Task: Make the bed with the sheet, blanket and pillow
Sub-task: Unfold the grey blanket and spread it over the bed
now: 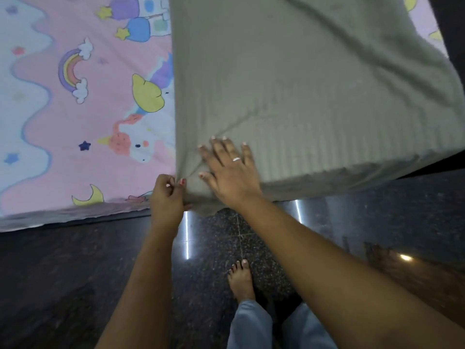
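A pink and blue sheet (pixel 75 109) printed with rainbows, stars and unicorns covers the bed on the left. Over its right part lies a grey ribbed blanket (pixel 302 84), reaching the bed's near edge. My left hand (pixel 167 197) pinches the blanket's near left corner at the bed's edge, where the cloth bunches into folds. My right hand (pixel 229 170) lies flat on the blanket just right of that corner, fingers spread, a ring on one finger. No pillow is in view.
The bed's near edge (pixel 75 215) runs across the middle of the view. Below it is a dark polished stone floor (pixel 75 285) with light reflections. My bare foot (pixel 241 280) and blue trouser legs stand close to the bed.
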